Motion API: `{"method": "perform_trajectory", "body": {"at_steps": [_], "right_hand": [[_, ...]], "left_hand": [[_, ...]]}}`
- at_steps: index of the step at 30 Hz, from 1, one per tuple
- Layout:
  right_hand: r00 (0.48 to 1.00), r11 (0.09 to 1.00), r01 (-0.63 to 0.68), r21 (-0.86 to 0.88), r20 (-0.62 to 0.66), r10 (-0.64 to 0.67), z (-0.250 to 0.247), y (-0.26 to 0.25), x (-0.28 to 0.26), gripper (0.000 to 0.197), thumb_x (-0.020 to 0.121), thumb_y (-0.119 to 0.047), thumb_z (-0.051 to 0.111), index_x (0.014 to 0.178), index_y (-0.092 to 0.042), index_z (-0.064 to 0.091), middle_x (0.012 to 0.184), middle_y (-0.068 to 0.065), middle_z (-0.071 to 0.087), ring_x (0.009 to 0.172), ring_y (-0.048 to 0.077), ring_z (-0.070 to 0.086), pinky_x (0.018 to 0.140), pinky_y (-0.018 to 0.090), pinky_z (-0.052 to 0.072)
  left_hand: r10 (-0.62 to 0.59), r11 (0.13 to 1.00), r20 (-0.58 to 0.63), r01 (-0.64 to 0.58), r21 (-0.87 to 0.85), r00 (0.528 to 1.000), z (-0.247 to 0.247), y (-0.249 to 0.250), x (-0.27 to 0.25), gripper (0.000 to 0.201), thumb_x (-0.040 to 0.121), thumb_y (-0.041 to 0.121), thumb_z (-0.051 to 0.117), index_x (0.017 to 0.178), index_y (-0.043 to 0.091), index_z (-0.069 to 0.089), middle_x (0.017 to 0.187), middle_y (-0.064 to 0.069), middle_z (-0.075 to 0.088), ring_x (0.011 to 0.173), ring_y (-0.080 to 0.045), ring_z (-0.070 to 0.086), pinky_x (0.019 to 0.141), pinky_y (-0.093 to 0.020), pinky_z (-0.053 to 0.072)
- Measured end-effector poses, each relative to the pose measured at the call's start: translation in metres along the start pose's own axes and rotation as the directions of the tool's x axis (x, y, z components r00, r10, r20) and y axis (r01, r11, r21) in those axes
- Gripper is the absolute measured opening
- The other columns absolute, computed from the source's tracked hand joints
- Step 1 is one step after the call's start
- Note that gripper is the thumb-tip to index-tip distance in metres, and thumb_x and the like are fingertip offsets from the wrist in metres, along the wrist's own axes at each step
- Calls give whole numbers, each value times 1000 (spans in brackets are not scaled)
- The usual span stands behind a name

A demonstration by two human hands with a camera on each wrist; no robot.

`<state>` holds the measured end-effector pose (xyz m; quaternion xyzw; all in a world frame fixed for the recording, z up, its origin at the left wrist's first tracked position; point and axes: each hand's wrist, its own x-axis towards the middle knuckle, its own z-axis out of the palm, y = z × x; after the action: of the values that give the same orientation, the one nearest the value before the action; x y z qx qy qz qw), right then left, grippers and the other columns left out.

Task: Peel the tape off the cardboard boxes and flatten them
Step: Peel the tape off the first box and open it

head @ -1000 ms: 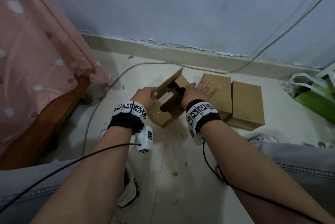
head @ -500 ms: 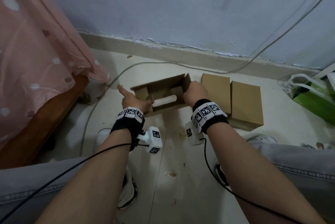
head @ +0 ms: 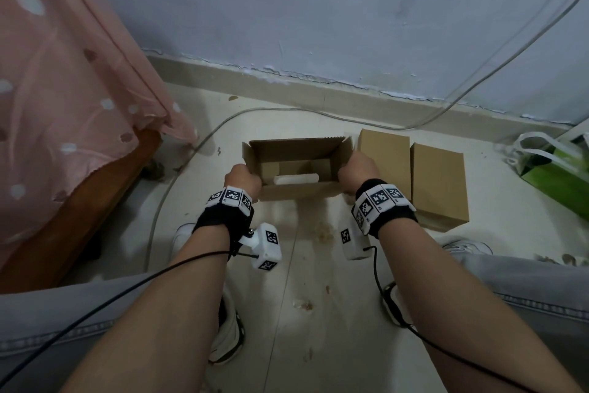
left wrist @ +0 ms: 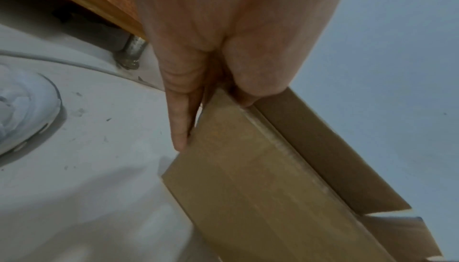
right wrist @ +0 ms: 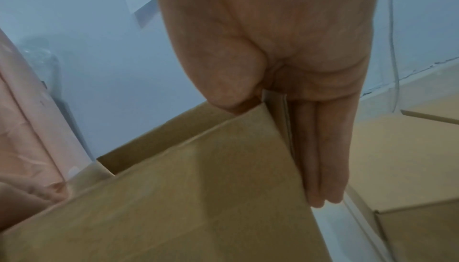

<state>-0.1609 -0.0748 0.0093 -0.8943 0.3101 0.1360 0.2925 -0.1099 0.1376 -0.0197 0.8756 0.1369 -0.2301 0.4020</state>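
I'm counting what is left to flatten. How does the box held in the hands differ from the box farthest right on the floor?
The held box is open, its flaps spread and its inside showing; the far-right box is closed on top. The left hand and right hand grip the held box's ends; nothing touches the far-right box. The held box lies crosswise to the person; the far-right box lies lengthwise. Both are plain brown cardboard and unflattened.
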Motion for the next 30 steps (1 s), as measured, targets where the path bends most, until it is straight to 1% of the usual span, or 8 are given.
{"method": "perform_trajectory", "body": {"at_steps": [4,8,12,14,17,22,26,30], "right_hand": [[998,992,-46,117,-47,52,-16,6,2,16,98,-10,49,107,0,56,97,13,55,93,31,57,75,34,46],[995,973,-74,221,-43,86,-37,7,7,12,93,-9,49,90,-1,57,98,18,63,89,37,66,82,46,59],[978,959,-133,251,191,85,-53,-1,6,21,98,-6,41,97,3,60,92,27,70,81,39,72,76,51,61],[958,941,-161,297,278,76,-59,-4,5,26,99,-3,35,104,7,59,89,30,71,76,39,74,68,48,62],[939,920,-191,342,337,70,-63,-4,4,29,97,-5,36,103,6,63,85,27,73,68,33,74,59,39,62],[876,898,-276,341,474,89,-57,11,3,36,96,-6,37,108,11,66,95,29,72,79,36,74,91,45,54],[882,892,-288,348,459,106,-57,20,5,36,96,-4,33,106,12,63,83,29,71,72,38,73,72,41,60],[908,808,-317,497,404,108,-51,26,11,49,104,-42,39,111,3,59,93,25,71,78,37,73,65,43,61]], "left_hand": [[91,987,150,-68,-149,985,-11,-2,-6,54,93,35,59,142,26,40,135,-6,54,113,-28,58,87,-46,56],[302,953,388,-275,-124,871,-21,0,-17,92,79,63,65,148,50,6,145,13,36,127,-19,43,95,-46,45],[399,911,363,-408,-53,842,-21,-8,-4,134,60,21,92,153,29,-4,145,10,33,131,-11,37,106,-31,34],[398,916,362,-387,-103,843,-19,-16,4,135,58,9,92,153,27,-2,131,14,42,122,-11,46,105,-35,42],[364,920,320,-284,-269,875,-23,-23,8,129,52,23,96,150,34,13,130,11,53,119,-13,56,99,-44,51],[297,923,344,-176,-343,891,-31,-27,-1,112,54,42,92,145,44,26,128,5,61,104,-15,67,76,-34,59],[212,960,423,-105,-261,881,-29,-29,-4,117,49,39,95,143,47,26,131,3,56,110,-18,63,80,-41,59],[121,976,428,-30,-214,896,-25,-25,-8,101,58,48,89,139,50,29,121,5,59,104,-22,65,76,-45,59]]}}
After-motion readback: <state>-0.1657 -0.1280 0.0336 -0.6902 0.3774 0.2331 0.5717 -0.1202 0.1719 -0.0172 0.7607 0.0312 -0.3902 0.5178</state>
